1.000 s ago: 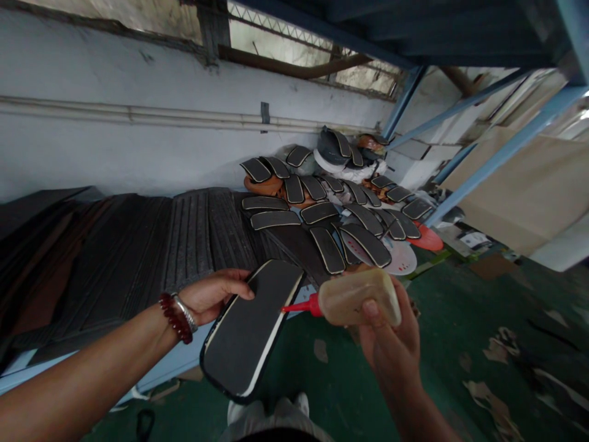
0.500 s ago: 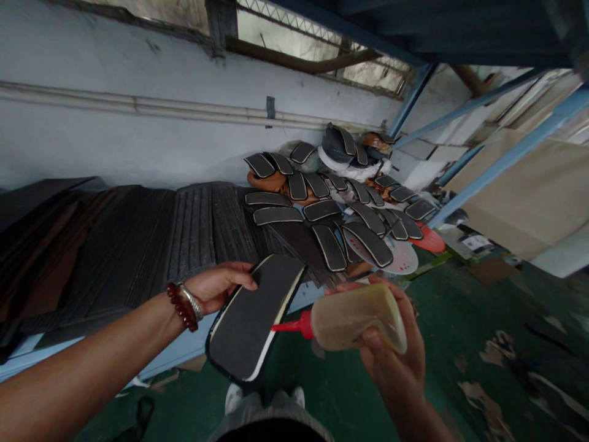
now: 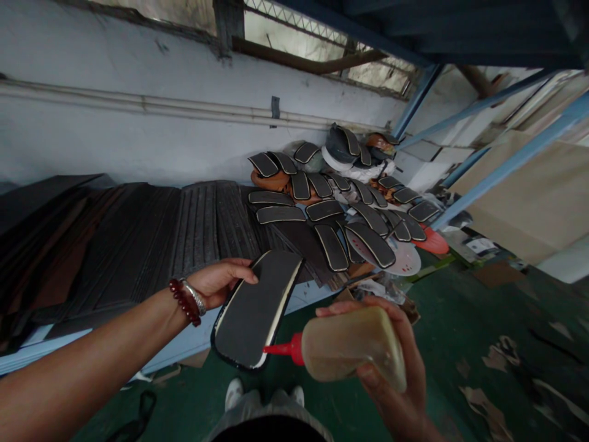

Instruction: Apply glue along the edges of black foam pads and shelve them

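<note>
My left hand [image 3: 225,282] is closed on the upper left edge of a dark, curved panel with rounded corners [image 3: 255,310], thumb on its face. A pale line of glue runs along the panel's edges, whiter near the lower right corner. In my right hand [image 3: 400,356] is a squeeze glue bottle [image 3: 352,345], lying nearly level, with yellowish contents and a red nozzle [image 3: 283,349]. The nozzle's tip meets the panel's lower right edge. My right fingers wrap round the bottle from behind, the thumb underneath.
Several similar panels with pale edges [image 3: 280,214] lie spread over bags and bundles beyond my hands. Dark sheets [image 3: 202,221] stand stacked along the wall at left. A blue metal frame [image 3: 506,159] rises at right. Scraps [image 3: 483,405] litter the green floor.
The bottle's nozzle has moved down along the panel's right edge toward the lower corner. My right hand has lowered with the bottle. The panel has shifted slightly up in view.
</note>
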A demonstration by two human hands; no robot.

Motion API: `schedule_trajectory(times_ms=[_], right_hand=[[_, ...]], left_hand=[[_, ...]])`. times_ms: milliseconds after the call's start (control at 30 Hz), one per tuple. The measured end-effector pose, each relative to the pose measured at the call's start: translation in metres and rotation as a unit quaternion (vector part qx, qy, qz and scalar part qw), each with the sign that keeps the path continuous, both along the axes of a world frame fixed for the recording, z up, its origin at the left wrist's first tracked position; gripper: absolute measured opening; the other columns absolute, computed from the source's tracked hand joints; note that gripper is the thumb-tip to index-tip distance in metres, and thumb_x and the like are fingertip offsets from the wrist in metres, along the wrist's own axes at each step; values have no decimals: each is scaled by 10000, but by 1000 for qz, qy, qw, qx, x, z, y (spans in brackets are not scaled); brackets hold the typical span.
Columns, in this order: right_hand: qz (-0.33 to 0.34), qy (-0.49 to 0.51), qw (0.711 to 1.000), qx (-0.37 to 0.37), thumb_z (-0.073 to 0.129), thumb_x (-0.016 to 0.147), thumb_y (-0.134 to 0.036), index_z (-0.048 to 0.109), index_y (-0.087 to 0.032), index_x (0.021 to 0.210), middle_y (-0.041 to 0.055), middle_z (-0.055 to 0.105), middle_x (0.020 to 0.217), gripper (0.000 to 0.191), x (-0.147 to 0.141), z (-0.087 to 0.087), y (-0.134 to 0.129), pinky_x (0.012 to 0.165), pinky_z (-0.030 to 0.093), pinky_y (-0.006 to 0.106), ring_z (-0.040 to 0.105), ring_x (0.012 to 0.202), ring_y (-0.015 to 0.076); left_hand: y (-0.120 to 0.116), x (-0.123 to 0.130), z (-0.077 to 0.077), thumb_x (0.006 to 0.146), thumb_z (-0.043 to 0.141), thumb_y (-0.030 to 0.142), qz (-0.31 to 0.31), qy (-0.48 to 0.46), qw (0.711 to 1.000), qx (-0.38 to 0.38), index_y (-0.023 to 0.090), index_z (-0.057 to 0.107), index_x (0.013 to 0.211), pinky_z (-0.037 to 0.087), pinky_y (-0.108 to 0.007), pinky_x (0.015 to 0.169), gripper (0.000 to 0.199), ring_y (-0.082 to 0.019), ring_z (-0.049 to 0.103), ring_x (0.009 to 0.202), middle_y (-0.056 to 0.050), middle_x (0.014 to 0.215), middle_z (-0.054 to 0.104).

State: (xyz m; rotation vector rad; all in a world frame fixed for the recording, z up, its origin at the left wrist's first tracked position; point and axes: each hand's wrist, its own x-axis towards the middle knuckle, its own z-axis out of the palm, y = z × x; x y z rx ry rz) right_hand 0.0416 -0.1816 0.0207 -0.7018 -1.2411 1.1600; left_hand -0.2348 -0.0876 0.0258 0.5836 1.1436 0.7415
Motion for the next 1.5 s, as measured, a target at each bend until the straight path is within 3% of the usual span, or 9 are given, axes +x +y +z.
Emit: schedule_trajectory(times_ms=[300, 433, 533, 700, 833, 967, 1133, 1400, 1500], right_hand=[[-21, 85, 993, -75, 829, 796, -358, 538, -278, 1274, 136, 655, 1165, 566, -13, -24, -7, 874, 543, 567, 636, 1082, 391], [-3, 163, 968, -189, 764, 854, -391, 590, -233, 1209, 119, 693, 1052, 426, -24, -39, 2, 693, 600, 449, 695, 896, 329], [-13, 217, 938, -271, 749, 861, -441, 639, -187, 1029, 95, 698, 929, 324, -29, -36, 25, 520, 561, 326, 689, 771, 278], [-117, 170, 972, -116, 815, 803, -395, 593, -207, 1074, 20, 623, 901, 398, -23, -18, 64, 497, 509, 258, 630, 729, 207], [-198, -26, 980, -17, 816, 802, -372, 565, -214, 1177, 49, 627, 1029, 478, -22, -14, 70, 748, 555, 347, 622, 898, 234], [-106, -66, 992, 24, 748, 878, -318, 464, -241, 1279, 96, 642, 1200, 497, -24, -15, 58, 965, 499, 429, 632, 1078, 271], [10, -70, 997, 9, 759, 873, -322, 479, -248, 1270, 97, 677, 1150, 491, -11, -16, 47, 864, 565, 395, 670, 1023, 275], [-32, -61, 989, 129, 741, 905, -253, 459, -280, 1304, 86, 616, 1244, 489, -1, -11, 52, 1011, 480, 460, 603, 1156, 269], [-4, -25, 997, 79, 770, 883, -259, 479, -264, 1303, 89, 634, 1215, 511, -6, -21, 42, 980, 508, 443, 617, 1118, 263]], left_hand=[[-1, -9, -4, 555, 739, 26, 71, 1, 997, 2, 147, 706, 715, 596, -302, 560, 203, -225, 720, 566, -60, 640, 769], [-4, -9, -8, 603, 727, 21, 116, 13, 993, 22, 163, 697, 721, 601, -288, 611, 187, -216, 734, 608, -52, 660, 777], [-13, 2, -11, 658, 686, -2, 149, 0, 988, 34, 150, 705, 771, 609, -293, 670, 190, -209, 745, 641, -69, 709, 793], [-35, 28, -22, 685, 681, 2, 128, -37, 991, 30, 134, 712, 865, 605, -298, 702, 225, -214, 755, 701, -84, 789, 808], [-43, 42, -25, 672, 683, 10, 100, -63, 993, 24, 131, 714, 868, 597, -297, 695, 233, -210, 746, 687, -77, 785, 805], [-43, 46, -23, 637, 662, -6, 111, -74, 991, 20, 131, 701, 824, 585, -284, 652, 236, -200, 729, 638, -62, 727, 790], [-43, 40, -24, 614, 652, -4, 137, -66, 988, 19, 127, 680, 801, 588, -310, 600, 231, -220, 722, 591, -84, 725, 787], [-49, 43, -17, 576, 712, 27, 109, -76, 991, 21, 123, 698, 814, 598, -314, 586, 258, -228, 726, 585, -91, 721, 789], [-46, 42, -21, 560, 728, 27, 119, -75, 990, 22, 124, 698, 807, 595, -304, 582, 267, -233, 734, 609, -87, 724, 788]])
